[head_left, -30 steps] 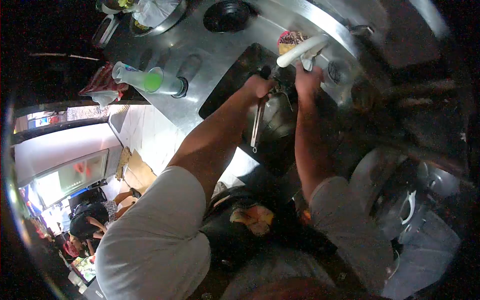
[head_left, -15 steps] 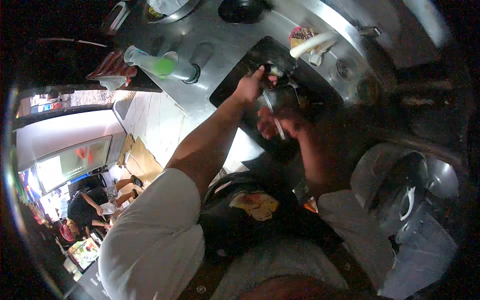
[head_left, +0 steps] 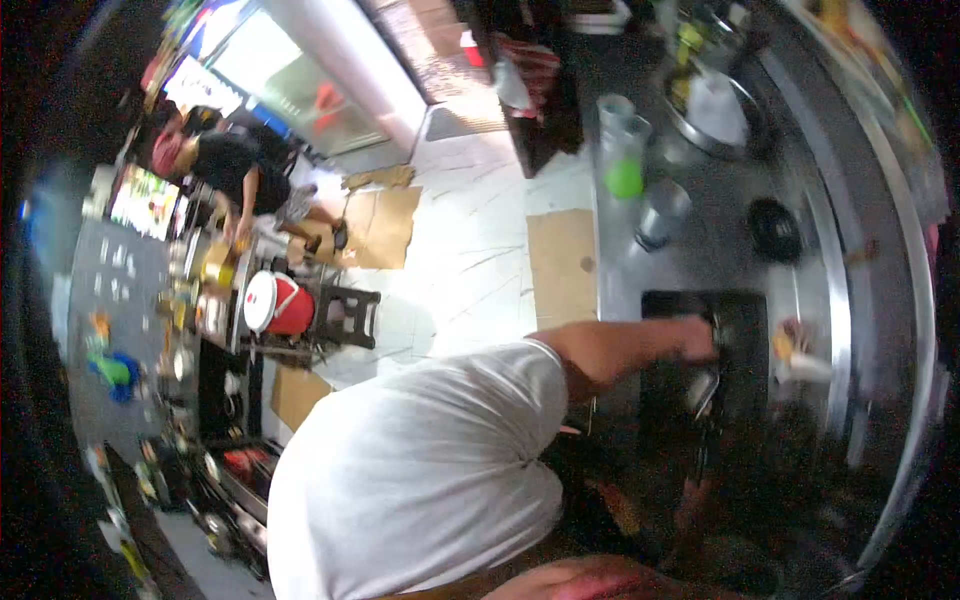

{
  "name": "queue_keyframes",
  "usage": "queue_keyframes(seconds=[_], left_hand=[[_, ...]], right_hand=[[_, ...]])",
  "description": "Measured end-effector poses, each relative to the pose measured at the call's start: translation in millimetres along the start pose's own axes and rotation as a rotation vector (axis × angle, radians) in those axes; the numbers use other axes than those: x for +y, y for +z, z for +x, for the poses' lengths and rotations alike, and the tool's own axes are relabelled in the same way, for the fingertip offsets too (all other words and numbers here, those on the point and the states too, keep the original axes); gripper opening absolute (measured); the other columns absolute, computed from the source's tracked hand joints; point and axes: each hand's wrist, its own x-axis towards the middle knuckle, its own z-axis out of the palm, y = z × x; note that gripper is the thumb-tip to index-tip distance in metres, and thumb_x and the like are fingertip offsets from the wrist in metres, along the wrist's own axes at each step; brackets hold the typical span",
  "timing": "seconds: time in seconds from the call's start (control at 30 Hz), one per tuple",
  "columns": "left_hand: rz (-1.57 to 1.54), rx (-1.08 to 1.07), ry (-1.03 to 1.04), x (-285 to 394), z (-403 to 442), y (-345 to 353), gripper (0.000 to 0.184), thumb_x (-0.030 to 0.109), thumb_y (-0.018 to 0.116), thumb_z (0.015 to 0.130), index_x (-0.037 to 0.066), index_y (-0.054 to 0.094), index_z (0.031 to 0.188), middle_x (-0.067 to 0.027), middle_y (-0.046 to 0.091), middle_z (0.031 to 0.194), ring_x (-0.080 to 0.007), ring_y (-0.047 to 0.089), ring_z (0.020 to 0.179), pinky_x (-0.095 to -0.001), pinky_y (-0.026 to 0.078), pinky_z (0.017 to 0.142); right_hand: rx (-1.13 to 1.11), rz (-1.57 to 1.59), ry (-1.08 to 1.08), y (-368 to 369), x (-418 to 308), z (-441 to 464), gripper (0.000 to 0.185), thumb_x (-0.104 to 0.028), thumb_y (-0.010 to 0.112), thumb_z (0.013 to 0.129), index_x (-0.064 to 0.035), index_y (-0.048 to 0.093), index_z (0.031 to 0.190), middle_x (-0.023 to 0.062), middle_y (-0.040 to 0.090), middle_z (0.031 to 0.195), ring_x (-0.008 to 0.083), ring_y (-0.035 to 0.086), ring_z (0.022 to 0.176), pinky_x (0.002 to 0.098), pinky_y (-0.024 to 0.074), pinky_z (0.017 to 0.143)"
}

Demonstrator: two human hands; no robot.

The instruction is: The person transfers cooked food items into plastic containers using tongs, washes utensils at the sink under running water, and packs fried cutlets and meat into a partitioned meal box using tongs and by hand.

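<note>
My left hand (head_left: 694,340) is over a dark rectangular basin (head_left: 665,305) set in the steel counter. Its fingers look curled, but blur and shadow hide what they hold. Just below it is a shiny, clear-looking piece (head_left: 706,392) with a bright edge, too smeared to name. My right hand (head_left: 693,497) is low in deep shadow near the basin's lower end; its fingers do not show clearly. A pale, curved object (head_left: 803,368) lies on the counter right of the basin.
Upright on the counter stand a cup with green contents (head_left: 625,178) and a clear cup (head_left: 663,215). Behind are a metal bowl (head_left: 755,140) and a black round object (head_left: 775,230). Across the floor, another person (head_left: 235,165) works beside a red-and-white cooler (head_left: 280,303).
My view has swung left, bringing more of the room and the other person into sight. The basin and my hands now appear farther right. My right hand has become harder to see.
</note>
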Motion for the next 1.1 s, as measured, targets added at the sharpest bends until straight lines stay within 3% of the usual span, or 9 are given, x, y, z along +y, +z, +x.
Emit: queue_keyframes(seconds=[0.13, 0.2, 0.33, 0.5, 0.67, 0.7, 0.73, 0.9, 1.1], left_hand=[[0.066, 0.182, 0.025, 43, -21, -31, 0.027, 0.024, 0.070, 0.090, 0.011, 0.078, 0.112, -0.0138, 0.076, 0.110, -0.0358, 0.072, 0.103, -0.0496, 0.058, 0.091], [0.238, -0.164, 0.001, 52, -8, -36, 0.028, 0.027, 0.071, 0.092, 0.010, 0.077, 0.113, -0.0152, 0.075, 0.115, -0.0345, 0.071, 0.106, -0.0493, 0.057, 0.092], [-0.139, 0.142, 0.150, 35, -92, -11, 0.033, 0.029, 0.076, 0.083, 0.007, 0.075, 0.107, -0.0193, 0.074, 0.108, -0.0387, 0.070, 0.102, -0.0556, 0.054, 0.092], [-0.282, 0.181, -0.223, -9, -384, -10, 0.033, 0.021, 0.073, 0.082, 0.001, 0.068, 0.108, -0.0226, 0.071, 0.114, -0.0432, 0.067, 0.107, -0.0562, 0.050, 0.089], [-0.459, 1.025, -1.053, -74, -751, 129, 0.020, 0.006, 0.065, 0.081, 0.003, 0.068, 0.100, -0.0249, 0.071, 0.109, -0.0439, 0.067, 0.109, -0.0567, 0.051, 0.092], [-0.512, 0.691, -1.374, -97, -833, 163, 0.027, 0.004, 0.067, 0.081, 0.004, 0.071, 0.108, -0.0243, 0.070, 0.118, -0.0416, 0.066, 0.115, -0.0539, 0.052, 0.097], [-0.274, 0.885, -1.288, -94, -918, 245, 0.036, 0.004, 0.071, 0.080, 0.007, 0.077, 0.115, -0.0237, 0.071, 0.123, -0.0399, 0.067, 0.119, -0.0504, 0.054, 0.100], [-0.879, 0.283, -1.826, 46, -1195, 406, 0.054, 0.037, 0.079, 0.079, 0.011, 0.076, 0.126, -0.0164, 0.073, 0.130, -0.0350, 0.067, 0.124, -0.0509, 0.053, 0.104], [-1.085, 0.426, -1.849, 164, -1306, 487, 0.056, 0.052, 0.073, 0.083, 0.010, 0.080, 0.121, -0.0189, 0.073, 0.130, -0.0390, 0.068, 0.122, -0.0520, 0.054, 0.101]], right_hand=[[0.069, -0.012, 0.023, -24, -49, -4, 0.072, -0.056, 0.071, 0.096, -0.0001, 0.056, 0.140, 0.0209, 0.067, 0.119, 0.0397, 0.066, 0.114, 0.0499, 0.0540, 0.091], [0.109, 0.001, -0.037, -33, -86, -4, 0.071, -0.055, 0.071, 0.096, -0.0002, 0.056, 0.138, 0.0209, 0.067, 0.118, 0.0394, 0.066, 0.112, 0.0499, 0.0540, 0.090], [0.149, 0.018, -0.220, -48, -166, -19, 0.068, -0.054, 0.072, 0.096, -0.0005, 0.058, 0.135, 0.0210, 0.068, 0.114, 0.0388, 0.067, 0.108, 0.0498, 0.0541, 0.088], [0.126, 0.067, -0.531, -47, -311, -62, 0.064, -0.052, 0.073, 0.096, -0.0009, 0.060, 0.132, 0.0211, 0.069, 0.109, 0.0381, 0.068, 0.104, 0.0497, 0.0542, 0.085], [0.015, 0.052, -0.847, -29, -451, -150, 0.060, -0.050, 0.075, 0.095, -0.0013, 0.061, 0.128, 0.0212, 0.069, 0.105, 0.0373, 0.068, 0.100, 0.0495, 0.0544, 0.082], [-0.009, 0.032, -0.909, -22, -479, -175, 0.059, -0.049, 0.075, 0.095, -0.0014, 0.062, 0.128, 0.0212, 0.069, 0.104, 0.0372, 0.069, 0.099, 0.0495, 0.0544, 0.082], [-0.037, 0.012, -0.966, -14, -506, -204, 0.059, -0.049, 0.075, 0.095, -0.0014, 0.062, 0.127, 0.0213, 0.070, 0.103, 0.0370, 0.069, 0.098, 0.0495, 0.0544, 0.081], [-0.209, -0.214, -1.190, 37, -612, -337, 0.055, -0.047, 0.076, 0.095, -0.0018, 0.064, 0.123, 0.0213, 0.070, 0.098, 0.0363, 0.069, 0.094, 0.0493, 0.0545, 0.078], [-0.443, -0.573, -1.293, 70, -705, -451, 0.050, -0.045, 0.078, 0.095, -0.0023, 0.066, 0.119, 0.0215, 0.071, 0.093, 0.0354, 0.070, 0.088, 0.0492, 0.0546, 0.075]])
